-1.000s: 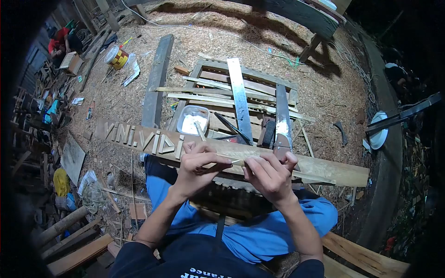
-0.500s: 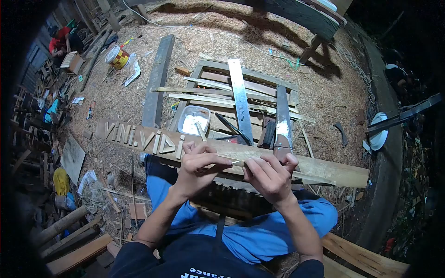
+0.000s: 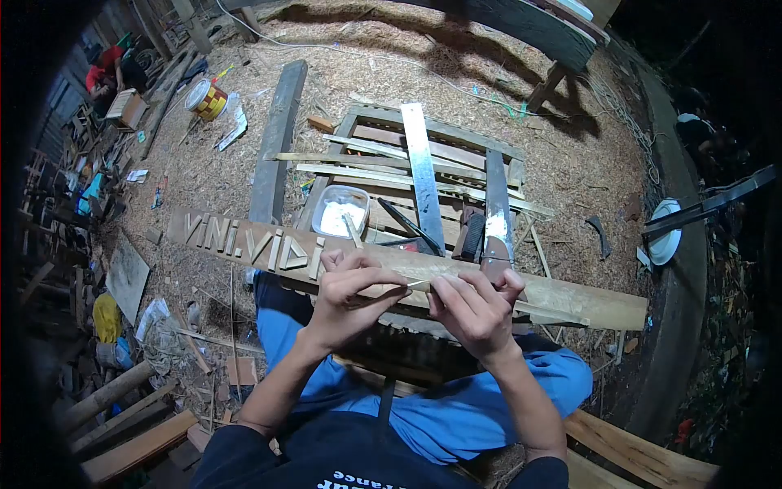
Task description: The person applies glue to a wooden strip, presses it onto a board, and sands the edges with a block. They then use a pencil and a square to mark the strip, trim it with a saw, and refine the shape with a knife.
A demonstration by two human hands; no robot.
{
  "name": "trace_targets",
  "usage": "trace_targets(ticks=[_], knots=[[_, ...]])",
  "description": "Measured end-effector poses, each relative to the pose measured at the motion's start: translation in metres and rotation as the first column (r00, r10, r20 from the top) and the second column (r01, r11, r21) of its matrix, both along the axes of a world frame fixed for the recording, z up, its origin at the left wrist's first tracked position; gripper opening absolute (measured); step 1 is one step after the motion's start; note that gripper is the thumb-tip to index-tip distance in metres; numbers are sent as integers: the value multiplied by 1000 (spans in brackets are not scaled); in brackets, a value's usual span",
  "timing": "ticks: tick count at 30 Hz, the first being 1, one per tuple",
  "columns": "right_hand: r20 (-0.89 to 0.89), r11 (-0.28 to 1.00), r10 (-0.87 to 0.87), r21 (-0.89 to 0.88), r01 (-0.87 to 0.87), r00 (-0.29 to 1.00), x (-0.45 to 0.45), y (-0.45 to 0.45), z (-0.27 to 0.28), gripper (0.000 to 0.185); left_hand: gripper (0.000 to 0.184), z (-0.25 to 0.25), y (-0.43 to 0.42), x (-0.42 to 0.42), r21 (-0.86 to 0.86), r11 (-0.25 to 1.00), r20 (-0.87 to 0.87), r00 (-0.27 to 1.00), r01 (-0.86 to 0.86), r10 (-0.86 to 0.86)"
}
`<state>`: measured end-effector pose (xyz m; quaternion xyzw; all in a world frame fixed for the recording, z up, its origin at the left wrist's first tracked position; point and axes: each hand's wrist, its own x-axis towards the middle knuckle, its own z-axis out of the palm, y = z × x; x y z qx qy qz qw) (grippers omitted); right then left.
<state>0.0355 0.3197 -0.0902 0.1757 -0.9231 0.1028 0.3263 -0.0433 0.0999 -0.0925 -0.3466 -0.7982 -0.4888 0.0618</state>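
Note:
My left hand (image 3: 350,289) and my right hand (image 3: 474,308) are both closed in a pinch on a small thin wood strip (image 3: 418,283), held between my fingertips. Below it lies a long wooden board (image 3: 586,303), reaching across my lap. Raised wooden letters (image 3: 277,248) reading "VINI.VIDI" stand on the board's left part, beside my left hand. A clear tub of white paste (image 3: 334,213) sits just beyond the board, with a small stick leaning in it. The brown handle of a handsaw (image 3: 495,259) is close to my right fingers.
A slatted wooden frame (image 3: 481,143) holds long thin strips, a metal ruler (image 3: 420,163) and a dark brush (image 3: 470,236). A grey beam (image 3: 281,130) lies left of it. A bucket (image 3: 206,99) stands on the shavings. Another person (image 3: 104,77) crouches at the far left.
The thin strip between my fingertips has turned slightly and shows a narrower side. Both hands stay in nearly the same place.

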Motion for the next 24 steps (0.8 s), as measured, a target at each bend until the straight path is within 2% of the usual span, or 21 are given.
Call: trace_targets(ticks=[4, 6, 10, 15, 18, 24], knots=[[-2, 1000, -5, -11, 5, 1000, 0, -1, 1, 25, 30, -2, 2, 3, 3, 1000, 4, 1000, -18, 18], [2, 1000, -7, -15, 7, 1000, 0, -1, 1, 25, 37, -7, 5, 5, 122, 992, 145, 989, -33, 15], [4, 1000, -13, -19, 13, 1000, 0, -1, 1, 24, 41, -1, 3, 5, 60, 997, 132, 991, -38, 30], [5, 999, -3, -41, 3, 1000, 0, -1, 1, 24, 35, -4, 2, 0, 33, 999, -27, 999, -30, 31], [5, 998, 1, -55, -1, 1000, 0, -1, 1, 24, 26, -10, -2, -3, 23, 1000, -40, 999, 11, -10], [4, 998, 9, -57, -9, 1000, 0, -1, 2, 25, 23, -10, -3, -6, 10, 999, -85, 996, 35, -34]])
